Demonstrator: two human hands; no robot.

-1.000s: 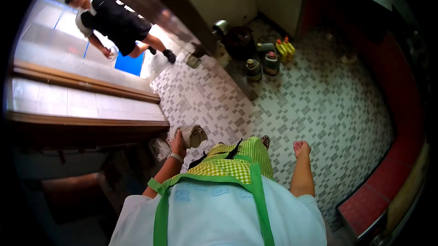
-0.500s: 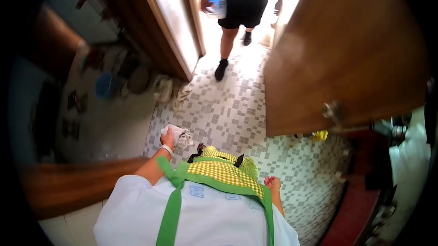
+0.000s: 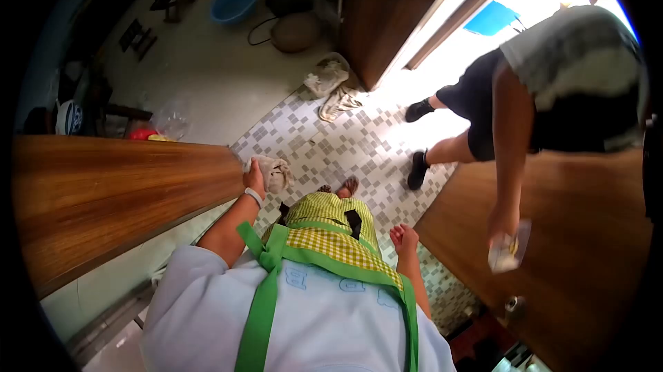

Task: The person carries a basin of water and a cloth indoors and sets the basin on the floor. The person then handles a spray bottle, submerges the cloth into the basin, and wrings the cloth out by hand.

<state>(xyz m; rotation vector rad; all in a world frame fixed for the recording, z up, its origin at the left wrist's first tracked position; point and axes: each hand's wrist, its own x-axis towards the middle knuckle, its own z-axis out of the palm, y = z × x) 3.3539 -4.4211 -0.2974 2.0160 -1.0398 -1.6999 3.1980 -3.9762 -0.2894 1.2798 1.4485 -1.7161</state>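
Observation:
My left hand (image 3: pixel 254 177) is closed round a crumpled whitish cloth (image 3: pixel 277 174), held out at my left beside the end of a brown wooden panel (image 3: pixel 124 196). A pale band circles that wrist. On my other side, my right hand (image 3: pixel 405 239) hangs near my apron (image 3: pixel 331 223) with its fingers curled in and nothing showing in them. The apron is yellow-green checked with green straps.
Another person (image 3: pixel 552 103) bends at the right by the wooden door (image 3: pixel 552 192), one hand holding a clear container (image 3: pixel 510 253). Ahead on the tiled floor lie a rag (image 3: pixel 340 104) and a plastic bag (image 3: pixel 327 76). A blue basin (image 3: pixel 233 5) stands farther left.
My view has turned left and moved forward. The other person has come from the doorway to my right side and now bends down. The cloth stays in my left hand.

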